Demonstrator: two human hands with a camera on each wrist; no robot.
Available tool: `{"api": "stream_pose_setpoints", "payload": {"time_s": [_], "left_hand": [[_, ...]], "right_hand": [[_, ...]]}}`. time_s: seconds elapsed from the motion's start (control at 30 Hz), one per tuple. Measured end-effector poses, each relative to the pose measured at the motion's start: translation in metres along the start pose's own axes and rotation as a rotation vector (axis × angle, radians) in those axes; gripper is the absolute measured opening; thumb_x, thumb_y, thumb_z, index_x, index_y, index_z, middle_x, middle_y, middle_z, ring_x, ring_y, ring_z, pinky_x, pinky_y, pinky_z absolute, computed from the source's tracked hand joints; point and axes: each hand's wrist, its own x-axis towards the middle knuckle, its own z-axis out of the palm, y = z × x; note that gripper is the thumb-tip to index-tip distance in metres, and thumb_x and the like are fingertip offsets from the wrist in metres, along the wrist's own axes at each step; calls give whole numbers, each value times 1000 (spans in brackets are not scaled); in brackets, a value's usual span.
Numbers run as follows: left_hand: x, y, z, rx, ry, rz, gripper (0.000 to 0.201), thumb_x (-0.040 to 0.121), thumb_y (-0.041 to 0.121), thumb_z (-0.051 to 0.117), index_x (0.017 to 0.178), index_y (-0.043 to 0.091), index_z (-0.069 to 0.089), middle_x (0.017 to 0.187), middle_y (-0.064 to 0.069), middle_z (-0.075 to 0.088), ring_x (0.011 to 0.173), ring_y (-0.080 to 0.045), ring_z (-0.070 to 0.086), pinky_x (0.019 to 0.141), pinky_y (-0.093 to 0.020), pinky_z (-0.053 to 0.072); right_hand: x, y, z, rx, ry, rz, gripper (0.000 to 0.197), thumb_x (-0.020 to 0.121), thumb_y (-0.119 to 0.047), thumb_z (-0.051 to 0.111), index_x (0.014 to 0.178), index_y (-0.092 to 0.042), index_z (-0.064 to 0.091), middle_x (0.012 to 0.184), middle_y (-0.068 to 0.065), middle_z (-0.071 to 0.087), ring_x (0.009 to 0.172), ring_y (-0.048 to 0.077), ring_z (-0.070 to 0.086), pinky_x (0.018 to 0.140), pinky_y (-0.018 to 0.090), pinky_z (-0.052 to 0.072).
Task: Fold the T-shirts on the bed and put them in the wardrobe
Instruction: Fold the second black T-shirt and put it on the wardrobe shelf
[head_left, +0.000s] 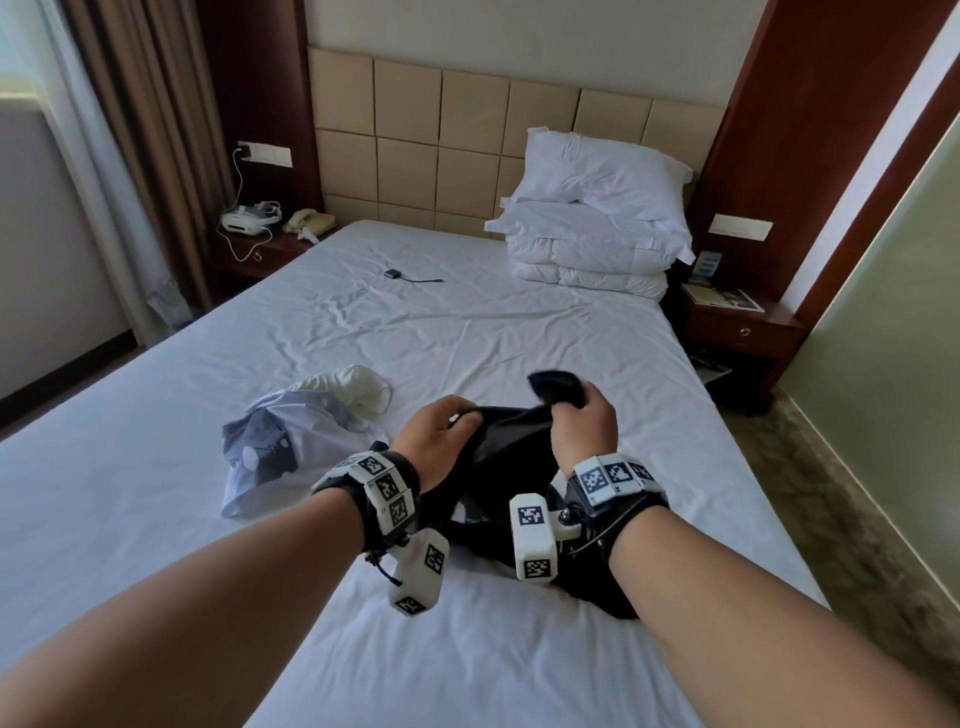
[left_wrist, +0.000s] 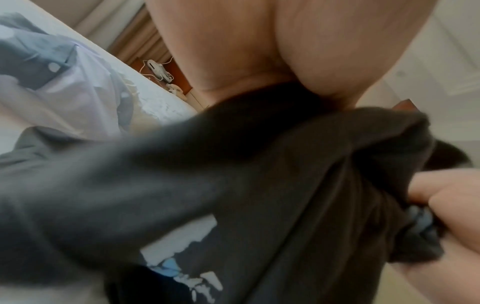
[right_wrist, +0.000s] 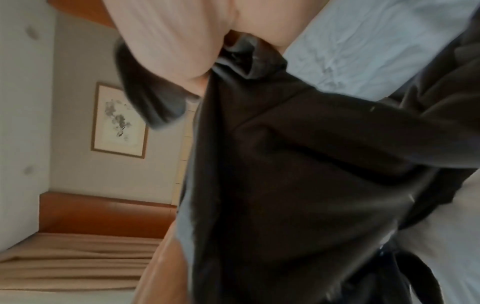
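Note:
A black T-shirt (head_left: 511, 452) with a pale print hangs bunched between both hands above the white bed (head_left: 467, 322), its lower part resting on the sheet. My left hand (head_left: 441, 434) pinches its upper edge, and my right hand (head_left: 582, 421) grips a wad of the cloth. The left wrist view shows the black T-shirt (left_wrist: 259, 185) and its print close up. In the right wrist view the black T-shirt (right_wrist: 298, 164) fills most of the picture under the right hand (right_wrist: 168, 41). A crumpled light blue T-shirt (head_left: 291, 441) and a white T-shirt (head_left: 353, 387) lie to the left.
Stacked pillows (head_left: 592, 223) sit at the head of the bed on the right. A small dark device with a cable (head_left: 397, 274) lies mid-bed. Nightstands (head_left: 737, 327) flank the bed, the left one holding a telephone (head_left: 310, 222). A carpeted aisle runs along the right.

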Motion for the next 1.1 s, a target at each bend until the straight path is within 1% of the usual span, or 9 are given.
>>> {"api": "stream_pose_setpoints", "payload": {"time_s": [0.1,0.2,0.33,0.43,0.5,0.7,0.8,0.9,1.1], "left_hand": [[2,7,1,17,-7,47,10,101,27,58,96,24,65,80,8,66,76,-8,60,77,-23,47],[5,13,3,-32,-15,31,15,103,27,56,93,19,65,77,7,64,74,-9,59,72,-20,43],[2,20,-5,-179,29,-114,34,102,42,54,88,15,69,78,1,68,76,-15,64,76,-30,46],[-7,30,-19,-333,-63,-287,64,89,73,48,95,15,73,81,-9,72,75,-22,67,74,-32,50],[-15,35,-17,-398,-152,-246,73,69,86,59,98,21,73,85,-6,76,78,-20,71,75,-31,52],[-24,37,-5,29,-249,-27,27,78,23,78,100,33,65,87,4,74,78,-5,71,67,-14,51],[-23,30,-5,273,-197,-3,16,73,26,65,89,24,64,81,3,70,78,-17,67,71,-30,54],[-20,20,-3,540,-89,8,13,81,19,59,73,28,55,74,8,62,73,-20,60,60,-28,44],[-18,-4,-30,510,70,-181,21,88,8,51,87,23,67,84,1,64,87,-25,60,72,-26,39]], "right_hand": [[-14,0,0,3,-101,-61,51,77,9,46,105,-25,71,98,-7,70,99,18,66,87,29,53],[-32,-1,1,15,-380,-140,36,79,-18,68,113,-31,68,103,-10,70,101,12,66,89,26,53],[-39,-2,0,-422,-589,-298,61,81,-42,74,139,-40,52,119,-14,68,110,5,63,97,26,51],[-36,1,-4,-535,-475,-365,17,88,-43,62,104,-36,66,90,-11,73,87,13,68,79,33,55],[-35,2,-4,-463,-332,-351,16,90,-37,60,82,-23,61,72,-4,66,73,20,63,68,36,51],[-27,-9,-5,-27,-108,-29,18,90,-22,58,82,-8,67,76,12,70,72,28,64,68,40,54],[-21,-8,-10,167,-78,4,17,87,-18,59,83,-2,59,70,9,56,66,18,48,63,36,43],[-21,-13,-17,279,7,46,32,73,-32,60,77,-2,52,68,5,44,66,19,38,63,37,35],[-5,-16,-55,363,198,198,47,78,-51,65,62,-12,44,66,3,37,67,19,34,64,36,33]]}}
